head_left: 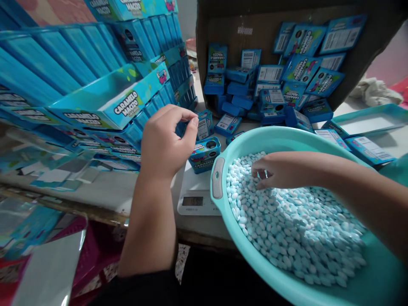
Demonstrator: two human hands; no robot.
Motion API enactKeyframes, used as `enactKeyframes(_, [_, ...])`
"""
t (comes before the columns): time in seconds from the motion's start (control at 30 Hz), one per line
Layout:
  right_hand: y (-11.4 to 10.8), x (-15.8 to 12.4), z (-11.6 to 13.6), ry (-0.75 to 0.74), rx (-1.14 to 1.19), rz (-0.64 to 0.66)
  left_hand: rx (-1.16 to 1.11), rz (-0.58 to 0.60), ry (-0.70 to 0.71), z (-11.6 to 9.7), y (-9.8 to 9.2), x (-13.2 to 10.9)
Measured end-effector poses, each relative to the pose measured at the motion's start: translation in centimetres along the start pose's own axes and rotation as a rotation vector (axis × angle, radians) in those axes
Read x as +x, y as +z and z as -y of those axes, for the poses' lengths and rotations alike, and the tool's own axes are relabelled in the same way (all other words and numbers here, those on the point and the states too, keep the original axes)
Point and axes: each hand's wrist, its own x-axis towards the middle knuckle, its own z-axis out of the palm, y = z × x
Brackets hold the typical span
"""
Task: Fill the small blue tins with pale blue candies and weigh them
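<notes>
My left hand (167, 140) hovers above a small blue candy box (204, 154) that lies on a white scale (196, 197). Its fingers are curled in a pinch; what they hold I cannot make out. A second small box (205, 124) stands just behind the fingertips. My right hand (277, 170) reaches into a teal basin (255, 140) of pale blue and white candies (293, 225), fingers bent down and pinching among them.
Stacks of blue "Caramelo Macizo" display cartons (105, 102) fill the left. A brown cardboard box (229, 25) at the back holds several small blue boxes (270, 85). Flat box blanks (366, 148) lie at the right. Foil sheets (47, 263) sit low left.
</notes>
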Motion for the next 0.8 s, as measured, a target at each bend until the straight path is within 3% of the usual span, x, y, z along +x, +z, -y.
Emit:
enactKeyframes(0.4, [-0.4,-0.5,1.0,0.018,-0.035,0.03,-0.04,0.024,-0.046,0.1,0.3,0.1])
enactKeyframes(0.6, [-0.5,-0.6,1.2,0.014,-0.036,0.038,-0.118,0.327,-0.221,-0.2,0.3,0.1])
enactKeyframes(0.8, [-0.5,-0.5,1.2,0.02,-0.017,0.041,-0.053,0.334,-0.219,-0.6,0.1,0.3])
